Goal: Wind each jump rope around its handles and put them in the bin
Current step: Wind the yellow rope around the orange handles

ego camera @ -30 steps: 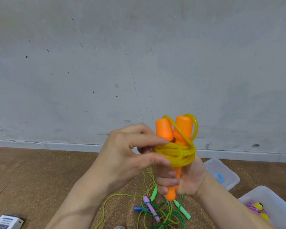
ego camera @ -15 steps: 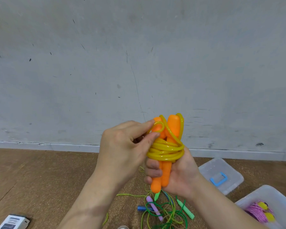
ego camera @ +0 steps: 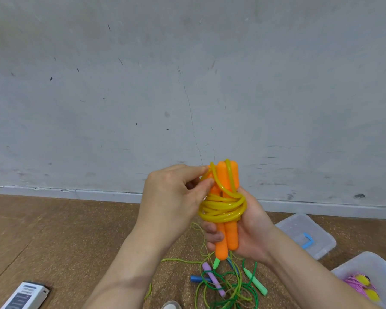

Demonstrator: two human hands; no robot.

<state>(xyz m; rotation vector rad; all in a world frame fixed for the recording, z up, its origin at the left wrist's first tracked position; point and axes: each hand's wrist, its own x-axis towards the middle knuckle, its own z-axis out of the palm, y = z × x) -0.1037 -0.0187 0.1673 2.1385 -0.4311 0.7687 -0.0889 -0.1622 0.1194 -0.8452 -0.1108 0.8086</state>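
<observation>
Now the right hand (ego camera: 252,230) grips the two orange handles (ego camera: 227,181) side by side, standing up. The left hand (ego camera: 172,204) pinches a loop of the yellow rope (ego camera: 223,208) near the handle tops, as if to tuck it in. Most of that rope sits wound around the handles, so this one looks almost done. It is not in the bin (ego camera: 363,263) yet. The bin sits on the floor at the right, with a pink rope (ego camera: 355,283) inside. Below the hands, green ropes (ego camera: 254,279) lie in a tangle with a purple handle (ego camera: 213,278) and a blue handle (ego camera: 197,278). Those need winding too.
</observation>
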